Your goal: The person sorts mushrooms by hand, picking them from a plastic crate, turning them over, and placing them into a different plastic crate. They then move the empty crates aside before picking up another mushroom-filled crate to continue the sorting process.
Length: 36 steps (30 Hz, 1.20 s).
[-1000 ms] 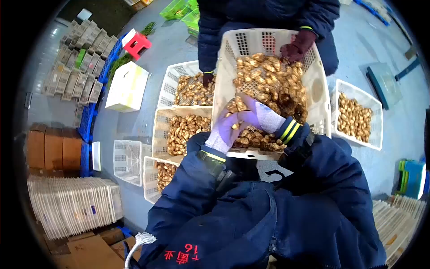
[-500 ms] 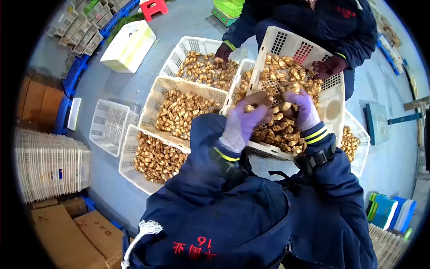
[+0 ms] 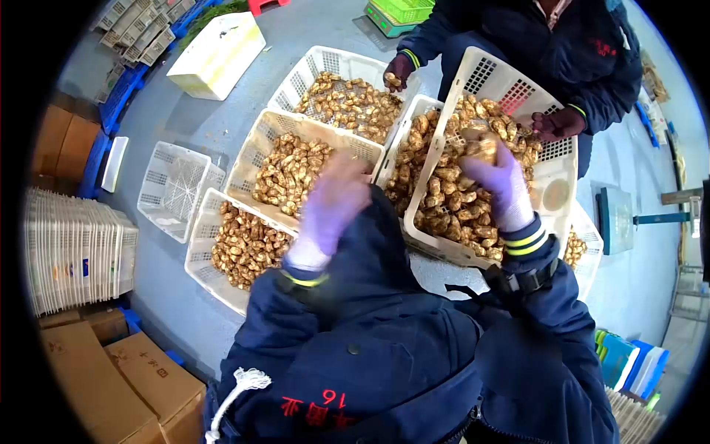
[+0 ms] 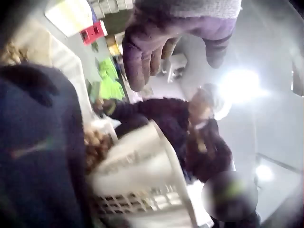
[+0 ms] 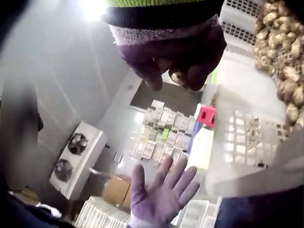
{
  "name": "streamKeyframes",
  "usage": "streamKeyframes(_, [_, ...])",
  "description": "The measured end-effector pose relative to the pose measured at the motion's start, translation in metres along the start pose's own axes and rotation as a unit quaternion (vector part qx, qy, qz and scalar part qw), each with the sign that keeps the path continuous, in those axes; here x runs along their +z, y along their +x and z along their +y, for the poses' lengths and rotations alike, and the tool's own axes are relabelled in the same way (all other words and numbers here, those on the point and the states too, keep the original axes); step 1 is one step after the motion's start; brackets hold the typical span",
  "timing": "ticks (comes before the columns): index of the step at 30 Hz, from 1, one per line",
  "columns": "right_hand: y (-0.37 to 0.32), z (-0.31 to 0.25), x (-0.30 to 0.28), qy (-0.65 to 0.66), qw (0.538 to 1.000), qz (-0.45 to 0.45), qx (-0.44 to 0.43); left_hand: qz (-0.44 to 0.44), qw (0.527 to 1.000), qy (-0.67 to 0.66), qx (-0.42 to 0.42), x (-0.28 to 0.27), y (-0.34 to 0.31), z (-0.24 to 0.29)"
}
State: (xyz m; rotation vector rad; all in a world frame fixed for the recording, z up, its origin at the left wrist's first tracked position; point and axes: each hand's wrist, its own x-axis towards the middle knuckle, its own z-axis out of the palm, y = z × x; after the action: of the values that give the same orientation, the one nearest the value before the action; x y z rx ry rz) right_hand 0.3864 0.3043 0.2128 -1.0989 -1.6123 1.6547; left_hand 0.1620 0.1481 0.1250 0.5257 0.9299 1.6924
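A grey concrete floor [image 3: 192, 122] spreads under everything, and on it we see white lattice plastic crates set edge to edge: a far crate [image 3: 325, 61], a middle crate [image 3: 260, 144] and a near crate [image 3: 201, 248], all filled with golden-brown knobbly tubers, and an empty crate [image 3: 174, 189] just beside them. A stack of flat white trays [image 3: 74, 251] and cardboard boxes [image 3: 133, 377] stand at the left. Opposite us, a second person [image 3: 518, 29] in a dark blue jacket props up a tilted crate [image 3: 482, 74] with one dark-gloved hand [image 3: 555, 123] on its rim. The other gloved hand [image 3: 399, 68] holds a piece over the far crate.

The wearer's own blue sleeve [image 3: 518, 296] hides the near edge of the tilted crate.

The right hand [image 3: 503, 185], in a purple knitted glove with a yellow-striped cuff, reaches up into the tilted crate and lies on the heap [image 3: 451, 200] of tubers. In the right wrist view its fingers are curled round one tuber [image 5: 178, 76]. The left hand [image 3: 329, 207], gloved alike and blurred, hangs over the corner of the middle crate, clear of the heap. The right wrist view shows its palm spread and fingers straight, gripping nothing.
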Motion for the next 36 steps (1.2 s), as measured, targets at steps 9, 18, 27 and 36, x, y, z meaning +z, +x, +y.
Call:
streamKeyframes(9, [-0.027, 0.034, 0.104, -0.414, 0.858, -0.110, -0.284, 0.011, 0.991, 0.069, 0.113, 0.062, -0.016, -0.011])
streamKeyframes(18, [-0.022, 0.030, 0.133, -0.255, 0.932, -0.131, -0.222, 0.048, 0.987, -0.155, 0.004, 0.012, -0.008, -0.032])
streamKeyframes(27, [-0.008, 0.021, 0.097, -0.162, 0.977, -0.034, -0.132, 0.115, 0.933, -0.341, 0.004, -0.035, 0.009, -0.013])
streamKeyframes(36, [-0.040, 0.039, 0.069, -0.389, 0.886, -0.061, -0.247, 0.183, 0.930, -0.305, 0.093, -0.103, 0.008, -0.002])
